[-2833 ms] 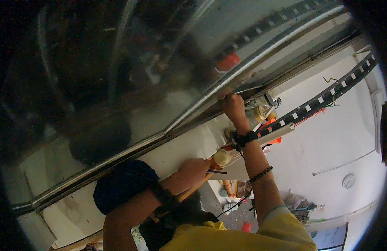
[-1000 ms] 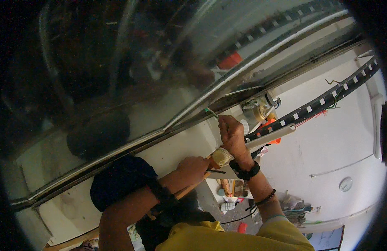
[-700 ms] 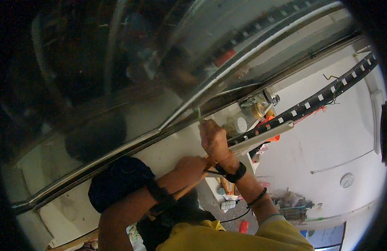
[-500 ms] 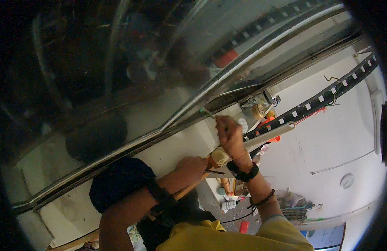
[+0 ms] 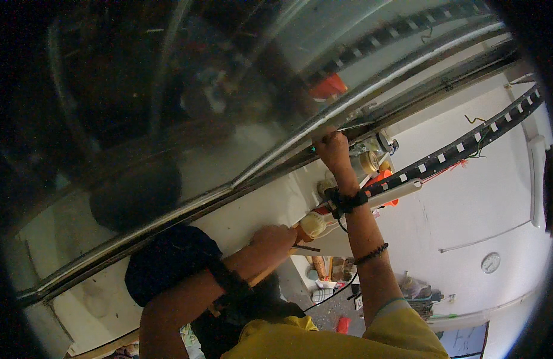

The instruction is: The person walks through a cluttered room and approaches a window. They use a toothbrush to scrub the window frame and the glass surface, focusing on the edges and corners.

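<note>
We are looking at smooth, glossy glass (image 5: 252, 78), a shiny metal rail (image 5: 233, 183), a smooth worktop (image 5: 252, 216) and a matt cloth shirt (image 5: 336, 344).

A green-tipped tool (image 5: 314, 148), mostly hidden, is by the window track (image 5: 276, 172)

No text legible; marks on round wall dial (image 5: 491, 262) too small

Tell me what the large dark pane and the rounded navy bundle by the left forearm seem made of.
The dark pane: likely glossy glass, mirroring the black strip with white squares, though plastic is possible. The navy bundle: probably matte fabric, judging by its dull, bulging surface.
</note>
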### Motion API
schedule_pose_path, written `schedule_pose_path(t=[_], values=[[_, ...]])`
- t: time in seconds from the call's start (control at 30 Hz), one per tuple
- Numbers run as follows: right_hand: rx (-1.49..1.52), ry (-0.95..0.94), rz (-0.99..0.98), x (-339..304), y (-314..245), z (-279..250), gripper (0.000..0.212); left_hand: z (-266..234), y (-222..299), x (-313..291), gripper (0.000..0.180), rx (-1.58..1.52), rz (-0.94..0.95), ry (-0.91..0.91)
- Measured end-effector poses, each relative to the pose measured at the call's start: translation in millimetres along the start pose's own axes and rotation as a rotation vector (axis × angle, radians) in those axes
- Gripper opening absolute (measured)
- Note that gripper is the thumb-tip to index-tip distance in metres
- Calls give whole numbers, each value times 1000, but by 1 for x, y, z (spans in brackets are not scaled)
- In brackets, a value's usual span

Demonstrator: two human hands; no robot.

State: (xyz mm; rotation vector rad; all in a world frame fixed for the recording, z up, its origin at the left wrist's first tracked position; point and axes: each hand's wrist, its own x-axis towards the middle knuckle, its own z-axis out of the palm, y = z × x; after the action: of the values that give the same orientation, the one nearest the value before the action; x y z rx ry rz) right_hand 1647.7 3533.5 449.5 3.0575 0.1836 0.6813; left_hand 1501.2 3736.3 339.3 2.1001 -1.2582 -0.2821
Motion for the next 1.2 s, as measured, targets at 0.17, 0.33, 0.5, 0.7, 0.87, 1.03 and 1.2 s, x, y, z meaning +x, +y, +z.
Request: schedule_pose_path(t=[0.17,0.33,0.5,0.7,0.87,1.03,1.2], values=[[-70,-57,-33,-3,17,13,8,-6,5,-2,39,-54,-11,13],[-87,-181,-271,-13,6,5,9,-9,4,-1,39,-49,-9,-8],[140,-48,-470,-10,-62,-31,10,-7,4,-1,33,-72,8,52],[262,-253,-119,-1,-70,-57,9,-11,1,-8,28,-13,13,57],[-167,-136,-376,-2,-27,-28,7,-19,10,-3,28,-54,23,14],[208,-32,-399,-19,-67,-24,17,-7,4,-4,31,-68,14,74],[433,-52,-243,-25,-96,-53,16,-6,4,-2,31,-59,-4,54]])
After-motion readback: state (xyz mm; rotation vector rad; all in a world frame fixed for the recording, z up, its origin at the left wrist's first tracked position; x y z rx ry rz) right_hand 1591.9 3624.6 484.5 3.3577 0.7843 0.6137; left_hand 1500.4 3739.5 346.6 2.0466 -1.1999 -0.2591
